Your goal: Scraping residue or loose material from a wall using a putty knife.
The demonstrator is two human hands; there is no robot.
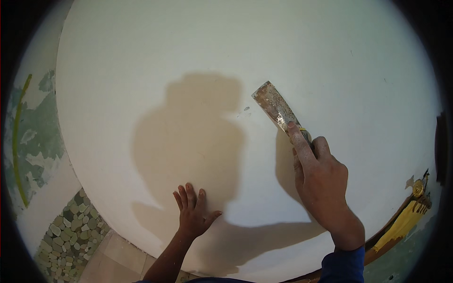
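My right hand (320,177) grips the handle of a worn putty knife (276,106), its index finger stretched along the stained metal blade. The blade points up and to the left on a white wall surface (300,46). Just left of the blade tip, small grey marks (246,108) show on the white. My left hand (194,214) lies with fingers spread against the lower part of the same surface, holding nothing. Shadows of the head and arms fall across the middle. A yellow band circles the knife near its handle.
At the left stands a wall with patchy green and white paint (42,123) and a curved yellow-green strip (17,141). Below it are a pebble mosaic (72,226) and beige tiles (120,254). A brown and yellow object with gold ornament (398,223) is at the lower right.
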